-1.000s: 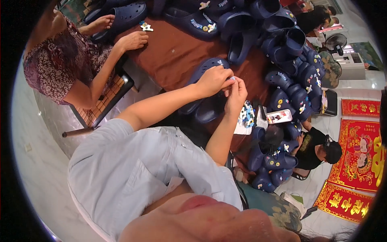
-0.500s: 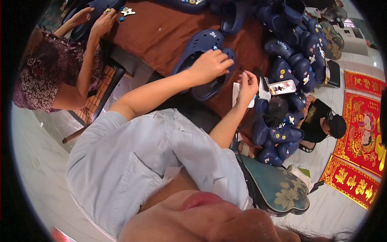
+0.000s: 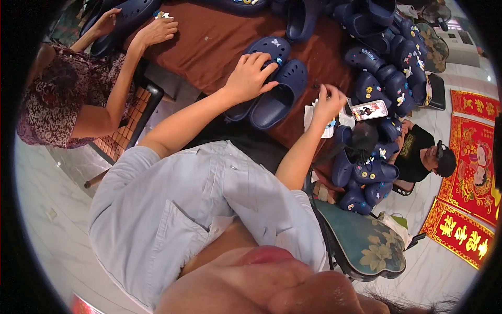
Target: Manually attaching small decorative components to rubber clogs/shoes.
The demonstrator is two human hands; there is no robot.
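Two navy clogs lie side by side on the brown cloth before me. My left hand (image 3: 250, 79) has its fingers spread over the left clog (image 3: 274, 47), which bears a small white charm near its toe. The right clog (image 3: 282, 94) shows bare holes on top and has its heel toward me. Over a white tray (image 3: 309, 121) with small coloured charms hovers my right hand (image 3: 330, 104). Its fingers are loosely bent and apart, and I see nothing held in them.
Navy clogs with charms (image 3: 400, 68) are heaped at the right, beside a lit phone (image 3: 369, 110). A co-worker (image 3: 73, 94) at the left handles a clog and charms. Another person (image 3: 418, 154) sits at the right. A floral-backed chair (image 3: 361, 240) stands near me.
My left hand has drawn back leftward, uncovering the right clog. My right hand has shifted slightly up and right. The left co-worker's hand has moved right over the charms.
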